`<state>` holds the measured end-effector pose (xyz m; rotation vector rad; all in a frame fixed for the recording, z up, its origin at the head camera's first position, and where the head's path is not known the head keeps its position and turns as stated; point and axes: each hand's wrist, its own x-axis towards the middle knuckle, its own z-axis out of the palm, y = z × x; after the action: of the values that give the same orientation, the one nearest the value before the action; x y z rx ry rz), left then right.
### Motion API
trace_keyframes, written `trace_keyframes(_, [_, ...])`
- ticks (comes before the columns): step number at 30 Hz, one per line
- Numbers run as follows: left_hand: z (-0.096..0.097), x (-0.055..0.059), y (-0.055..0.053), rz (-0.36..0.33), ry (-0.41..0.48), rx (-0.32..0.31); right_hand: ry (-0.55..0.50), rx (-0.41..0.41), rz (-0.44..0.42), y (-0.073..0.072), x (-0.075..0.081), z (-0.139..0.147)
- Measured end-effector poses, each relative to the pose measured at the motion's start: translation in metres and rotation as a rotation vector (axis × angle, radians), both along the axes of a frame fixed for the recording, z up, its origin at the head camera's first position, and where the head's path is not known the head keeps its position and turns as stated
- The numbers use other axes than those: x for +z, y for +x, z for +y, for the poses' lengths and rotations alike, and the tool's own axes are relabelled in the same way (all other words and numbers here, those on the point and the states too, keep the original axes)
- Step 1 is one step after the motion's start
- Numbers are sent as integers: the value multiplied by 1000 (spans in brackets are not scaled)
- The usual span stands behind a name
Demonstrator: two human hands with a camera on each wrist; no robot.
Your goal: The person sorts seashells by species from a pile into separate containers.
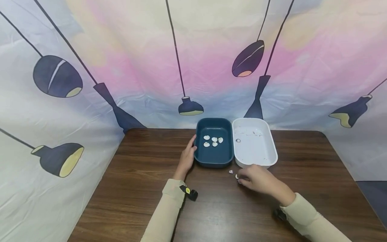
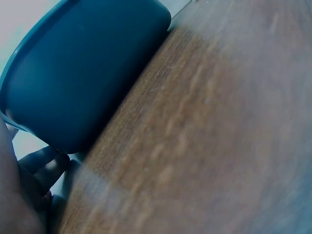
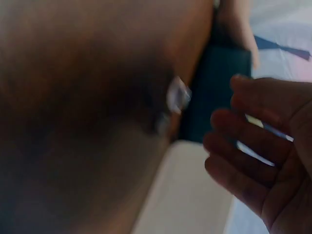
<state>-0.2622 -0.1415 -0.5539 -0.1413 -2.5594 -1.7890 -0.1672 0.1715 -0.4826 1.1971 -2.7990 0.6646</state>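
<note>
My left hand (image 1: 187,156) rests against the left side of a dark teal tray (image 1: 214,160), its fingers along the outer wall. Inside that tray lie several small white shells (image 1: 215,144). My right hand (image 1: 257,179) is over the table just in front of the white tray (image 1: 269,148). Close to its fingertips is a small whitish shell (image 1: 237,176), and a purplish one (image 1: 231,171) lies to the left. In the right wrist view the fingers are spread and loosely bent, apart from a blurred pale shell (image 3: 178,95).
The trays stand side by side at the back of the brown wooden table (image 1: 145,168). A small round piece (image 1: 238,140) and some crumbs are in the white tray. Behind the table hangs a cloth (image 1: 145,67) printed with lamps.
</note>
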Motion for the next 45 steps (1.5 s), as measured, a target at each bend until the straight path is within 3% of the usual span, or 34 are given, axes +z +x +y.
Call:
trace_keyframes(6, [0,2,1,-4,-1,1,93,-47,88,3,-15,-7])
trace_keyframes(13, [-2,3,4,-5,-8,9,89,-33,115,3,-23,-8])
trace_keyframes(24, [0,3,3,0,-4,0,125,-62,37,5,-23,-9])
trace_keyframes(31, [0,1,2,-3,2,-2,112,-40,4,5,-15,-6])
trace_keyframes(39, [0,1,1,4,4,-11,95,-29,-115,-3,7,-1])
trace_keyframes(45, [0,1,1,3,-10,-4,59,-19,-123,-11,23,5])
